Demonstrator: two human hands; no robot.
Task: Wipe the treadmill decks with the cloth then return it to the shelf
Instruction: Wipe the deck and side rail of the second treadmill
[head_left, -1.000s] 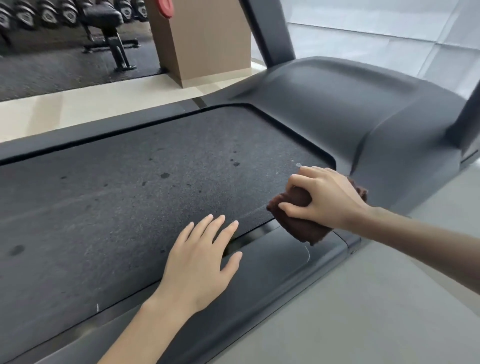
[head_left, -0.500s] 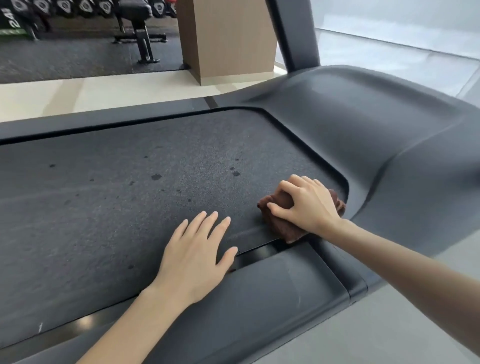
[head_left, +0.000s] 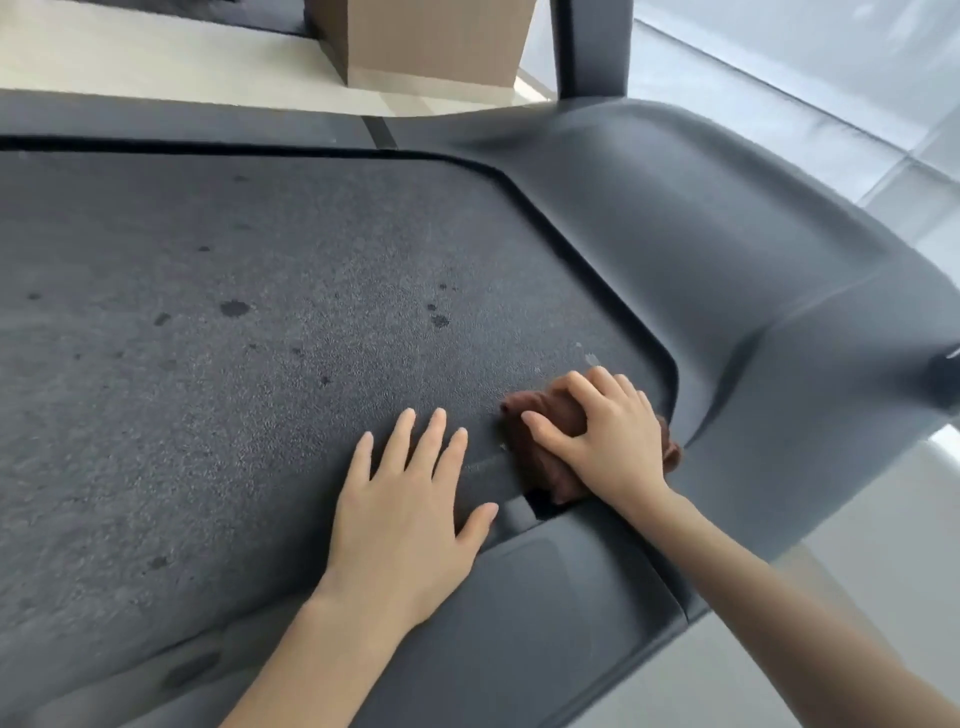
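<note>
I see the treadmill deck (head_left: 260, 364) cut off at the left edge, its surface spotted dark. My left hand (head_left: 400, 525) lies flat on it, fingers straight. My right hand (head_left: 608, 441) curls over the brown cloth (head_left: 543, 467) at the deck's near front corner, hiding most of it. Since a second ago the cloth has slid further in from the side rail (head_left: 545, 587).

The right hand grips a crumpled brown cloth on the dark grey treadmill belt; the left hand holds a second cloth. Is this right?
No: the head view shows the left hand empty, flat on the dark grey treadmill belt. The right hand grips the crumpled brown cloth.
</note>
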